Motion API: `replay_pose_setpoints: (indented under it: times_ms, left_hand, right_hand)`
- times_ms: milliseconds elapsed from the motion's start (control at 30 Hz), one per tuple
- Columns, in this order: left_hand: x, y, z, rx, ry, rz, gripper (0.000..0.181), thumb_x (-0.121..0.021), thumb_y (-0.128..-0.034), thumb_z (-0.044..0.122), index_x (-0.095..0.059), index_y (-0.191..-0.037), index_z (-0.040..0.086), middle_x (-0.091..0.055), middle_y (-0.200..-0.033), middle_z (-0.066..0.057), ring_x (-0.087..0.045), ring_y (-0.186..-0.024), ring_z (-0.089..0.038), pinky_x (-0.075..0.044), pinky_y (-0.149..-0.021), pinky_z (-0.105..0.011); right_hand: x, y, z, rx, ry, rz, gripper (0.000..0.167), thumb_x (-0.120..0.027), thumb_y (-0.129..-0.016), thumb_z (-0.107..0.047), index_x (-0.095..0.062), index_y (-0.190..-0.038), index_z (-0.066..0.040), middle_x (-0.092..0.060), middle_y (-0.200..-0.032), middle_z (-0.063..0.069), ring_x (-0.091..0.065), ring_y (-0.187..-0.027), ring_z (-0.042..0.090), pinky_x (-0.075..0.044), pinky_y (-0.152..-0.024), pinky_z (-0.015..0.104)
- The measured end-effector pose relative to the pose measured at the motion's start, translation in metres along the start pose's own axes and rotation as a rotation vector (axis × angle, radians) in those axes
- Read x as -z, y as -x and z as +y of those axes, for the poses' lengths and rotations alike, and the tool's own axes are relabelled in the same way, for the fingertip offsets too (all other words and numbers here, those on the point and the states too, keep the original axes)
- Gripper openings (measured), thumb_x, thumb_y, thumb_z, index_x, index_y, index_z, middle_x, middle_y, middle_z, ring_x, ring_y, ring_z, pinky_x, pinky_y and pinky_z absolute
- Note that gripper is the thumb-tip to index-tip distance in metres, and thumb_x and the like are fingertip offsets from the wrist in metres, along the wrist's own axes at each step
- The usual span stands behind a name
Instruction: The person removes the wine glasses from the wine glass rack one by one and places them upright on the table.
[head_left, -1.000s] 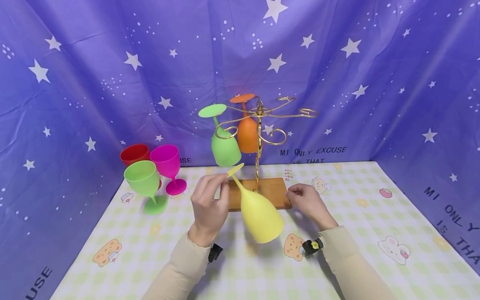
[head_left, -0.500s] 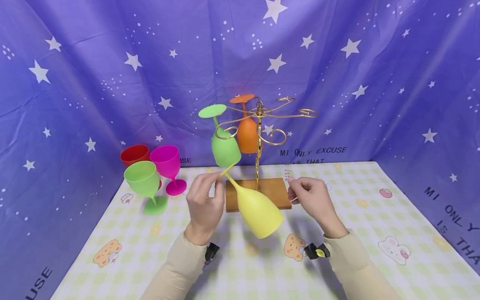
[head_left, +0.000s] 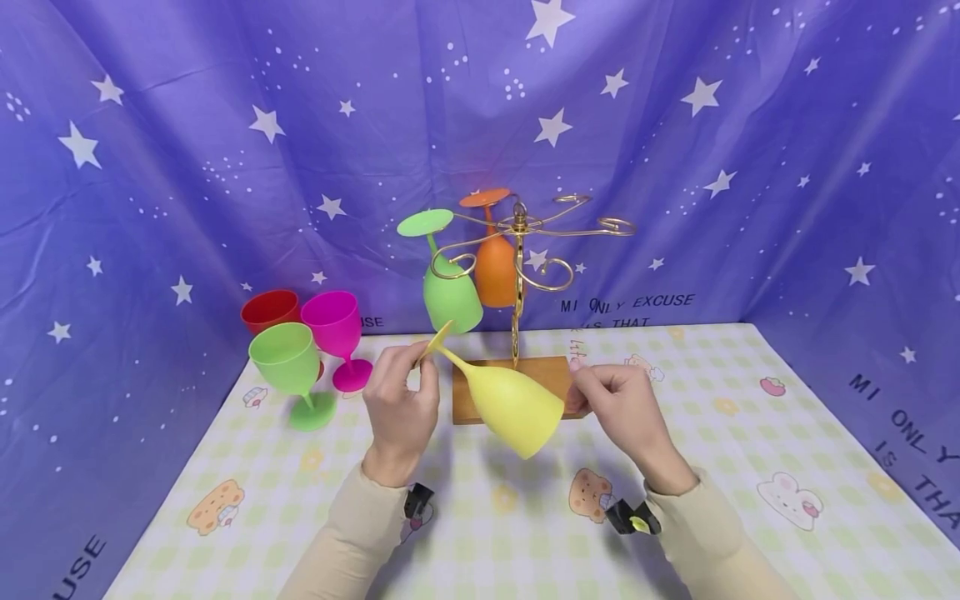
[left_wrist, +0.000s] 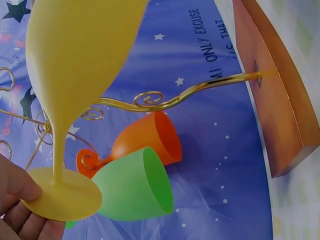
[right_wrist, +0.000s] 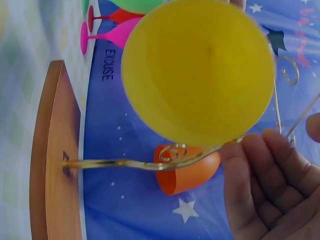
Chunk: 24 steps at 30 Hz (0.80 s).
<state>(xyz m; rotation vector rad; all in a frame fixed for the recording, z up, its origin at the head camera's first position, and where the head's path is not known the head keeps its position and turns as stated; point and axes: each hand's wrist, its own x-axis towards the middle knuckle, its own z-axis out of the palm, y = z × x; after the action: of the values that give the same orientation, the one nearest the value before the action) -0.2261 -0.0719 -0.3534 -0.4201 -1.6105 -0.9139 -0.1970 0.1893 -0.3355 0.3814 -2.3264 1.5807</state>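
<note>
My left hand [head_left: 401,408] pinches the foot of a yellow goblet [head_left: 513,408] between thumb and fingers. The goblet is tilted in the air, its mouth pointing down to the right, in front of a gold wire glass rack [head_left: 517,292] on a wooden base [head_left: 547,379]. My right hand [head_left: 626,408] is close to the goblet's rim with loosely bent fingers. In the right wrist view its fingers [right_wrist: 235,165] lie just beside the rim, holding nothing; contact cannot be told. A green goblet [head_left: 450,300] and an orange goblet [head_left: 495,271] hang upside down from the rack.
On the checked tablecloth [head_left: 480,542] at the left stand upright a second green goblet [head_left: 285,358], a magenta goblet [head_left: 333,325] and a red goblet [head_left: 266,308]. Bare wire loops [head_left: 617,225] stick out from the rack's right side. A blue starry curtain [head_left: 375,150] surrounds the table.
My left hand has moved a little left with the yellow goblet, whose mouth has risen and tilted closer to level. My right hand has shifted slightly, now nearer the goblet's rim.
</note>
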Motion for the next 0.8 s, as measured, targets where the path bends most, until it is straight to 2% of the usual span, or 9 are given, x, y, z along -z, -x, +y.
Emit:
replay_pose_setpoints:
  times_ms: [100, 200, 333, 400, 567, 700, 800]
  left_hand:
    - [0.001, 0.000, -0.001, 0.011, -0.011, -0.001, 0.023, -0.061, -0.0716, -0.013, -0.072, -0.088, 0.000, -0.063, -0.075, -0.010, -0.060, -0.068, -0.023, -0.049, -0.067, -0.029]
    - [0.002, -0.001, -0.003, 0.032, -0.023, -0.001, 0.022, -0.062, -0.0721, -0.011, -0.072, -0.088, 0.000, -0.063, -0.075, -0.010, -0.060, -0.068, -0.022, -0.049, -0.067, -0.028]
    - [0.004, -0.003, -0.004, 0.059, -0.034, -0.002, 0.019, -0.061, -0.0748, -0.007, -0.072, -0.089, 0.000, -0.064, -0.076, -0.012, -0.061, -0.069, -0.022, -0.050, -0.066, -0.029]
    - [0.005, -0.004, -0.005, 0.066, -0.037, -0.002, 0.018, -0.060, -0.0760, -0.006, -0.072, -0.089, -0.001, -0.064, -0.076, -0.013, -0.061, -0.069, -0.022, -0.051, -0.066, -0.028]
    - [0.007, -0.006, -0.006, 0.074, -0.049, 0.014, 0.017, -0.060, -0.0753, -0.008, -0.071, -0.087, -0.002, -0.063, -0.075, -0.013, -0.061, -0.069, -0.024, -0.050, -0.067, -0.028]
    - [0.008, -0.007, -0.007, 0.082, -0.050, 0.030, 0.017, -0.061, -0.0737, -0.009, -0.070, -0.086, -0.003, -0.062, -0.075, -0.014, -0.061, -0.069, -0.023, -0.051, -0.067, -0.027]
    - [0.007, -0.007, -0.007, 0.088, -0.046, 0.032, 0.017, -0.061, -0.0739, -0.009, -0.070, -0.087, -0.002, -0.062, -0.075, -0.014, -0.061, -0.069, -0.022, -0.051, -0.067, -0.026]
  right_hand:
    - [-0.002, 0.003, -0.004, 0.015, 0.010, -0.026, 0.032, -0.060, -0.095, -0.022, -0.070, -0.067, -0.009, -0.067, -0.068, 0.007, -0.064, -0.063, 0.026, -0.054, -0.060, 0.033]
    - [-0.004, 0.005, -0.014, 0.009, 0.025, -0.017, 0.024, -0.063, -0.093, -0.019, -0.070, -0.073, -0.008, -0.067, -0.070, 0.008, -0.064, -0.063, 0.023, -0.053, -0.059, 0.033]
    - [-0.005, 0.009, -0.032, -0.004, 0.060, -0.010, 0.026, -0.064, -0.092, -0.018, -0.067, -0.071, -0.004, -0.063, -0.065, 0.010, -0.054, -0.056, 0.018, -0.048, -0.053, 0.027]
    - [-0.006, 0.011, -0.035, -0.006, 0.066, -0.035, 0.028, -0.063, -0.093, -0.019, -0.068, -0.069, -0.003, -0.064, -0.065, 0.011, -0.056, -0.057, 0.018, -0.045, -0.052, 0.026]
    - [-0.008, 0.009, -0.023, -0.048, -0.015, -0.112, 0.029, -0.063, -0.093, -0.024, -0.073, -0.074, -0.006, -0.070, -0.073, 0.007, -0.069, -0.071, 0.027, -0.055, -0.064, 0.032]
    - [-0.009, 0.008, -0.014, -0.080, -0.058, -0.155, 0.028, -0.065, -0.091, -0.030, -0.074, -0.077, -0.008, -0.071, -0.076, 0.006, -0.069, -0.073, 0.025, -0.056, -0.071, 0.034]
    - [-0.010, 0.008, -0.012, -0.104, -0.128, -0.195, 0.025, -0.068, -0.089, -0.029, -0.073, -0.085, -0.005, -0.071, -0.083, 0.008, -0.070, -0.078, 0.026, -0.056, -0.077, 0.035]
